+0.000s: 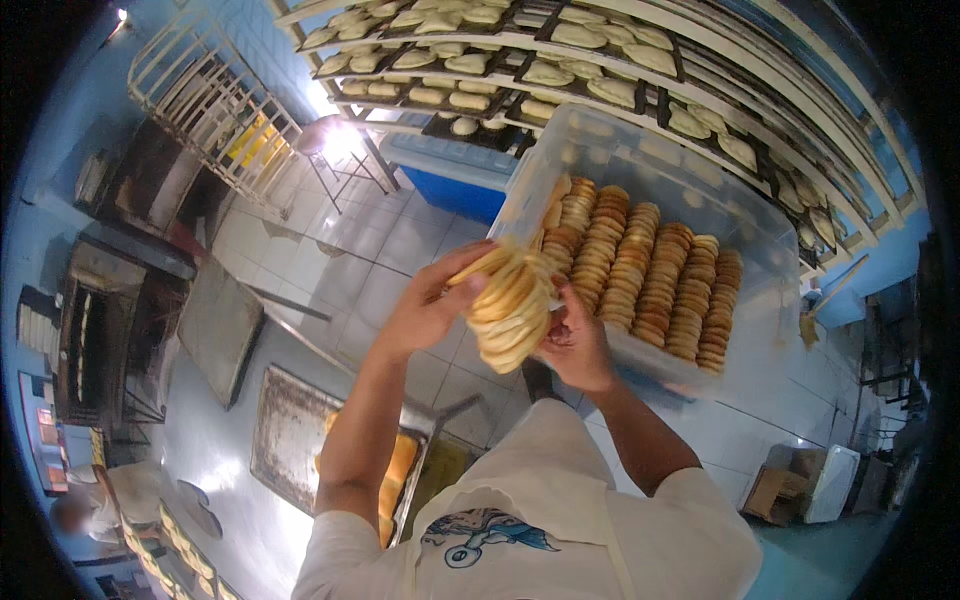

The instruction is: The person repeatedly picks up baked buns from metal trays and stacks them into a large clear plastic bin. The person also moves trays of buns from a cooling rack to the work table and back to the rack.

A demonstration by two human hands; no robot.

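Between my left hand (442,296) and my right hand (577,337) is a row of flat round breads (506,311), pressed together like a stack. My left fingers and thumb grip its upper left end; my right hand holds its right side, and those fingers are partly hidden by the breads. The stack is slightly blurred, just left of a clear plastic bin (757,217). Inside the bin, several long rows of browned round breads (630,262) stand packed side by side.
A rack (720,82) with trays of pale dough pieces stands behind the bin, beside a blue lidded container (457,176). At lower left, a metal table (202,450) bears a worn baking tray (289,439) and a tray of golden bread (397,480). Another person (112,502) is at far lower left.
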